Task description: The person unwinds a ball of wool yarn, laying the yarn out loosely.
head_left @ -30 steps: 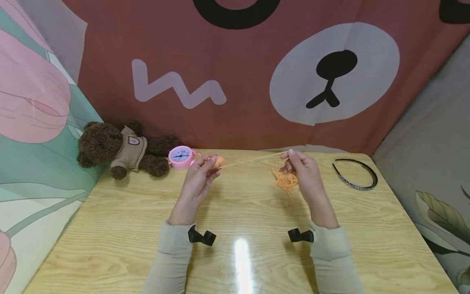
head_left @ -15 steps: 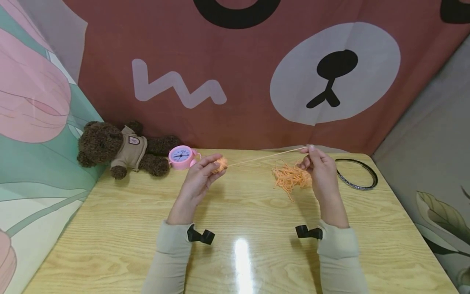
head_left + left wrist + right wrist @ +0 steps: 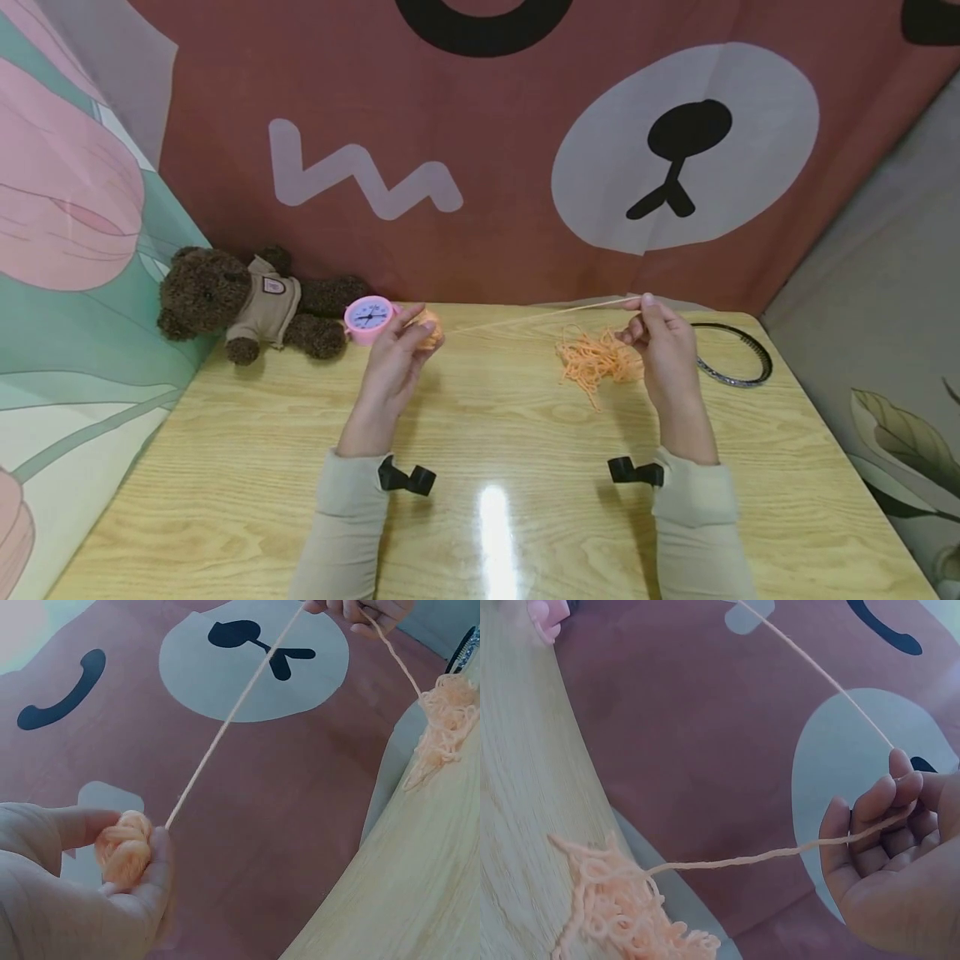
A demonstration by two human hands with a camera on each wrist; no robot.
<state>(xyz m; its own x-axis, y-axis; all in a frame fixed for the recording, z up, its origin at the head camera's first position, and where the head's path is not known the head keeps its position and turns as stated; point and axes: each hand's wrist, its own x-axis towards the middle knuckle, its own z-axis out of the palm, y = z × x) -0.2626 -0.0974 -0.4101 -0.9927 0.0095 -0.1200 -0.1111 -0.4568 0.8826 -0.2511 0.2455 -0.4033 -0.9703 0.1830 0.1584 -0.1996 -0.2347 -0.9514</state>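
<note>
A small wound ball of orange yarn (image 3: 428, 330) (image 3: 126, 849) is gripped between the thumb and fingers of my left hand (image 3: 392, 367) (image 3: 82, 892). From it a taut strand (image 3: 225, 724) (image 3: 817, 669) runs across to my right hand (image 3: 670, 354) (image 3: 900, 862), raised above the table, which pinches it between thumb and index finger. The strand passes through the curled right fingers and leads down to a loose, tangled pile of orange yarn (image 3: 596, 358) (image 3: 448, 724) (image 3: 630, 907) lying on the table, just left of that hand in the head view.
On the wooden table (image 3: 495, 442), a pink alarm clock (image 3: 368, 318) stands just beyond my left hand. A brown teddy bear (image 3: 266, 308) lies at the back left. Behind my right hand, a black headband (image 3: 735, 382) lies at the back right. A patterned cloth (image 3: 495, 250) hangs behind.
My right hand has moved right, lengthening the strand between the hands and uncovering more of the pile. My left hand has shifted slightly left with the ball, which is turned differently.
</note>
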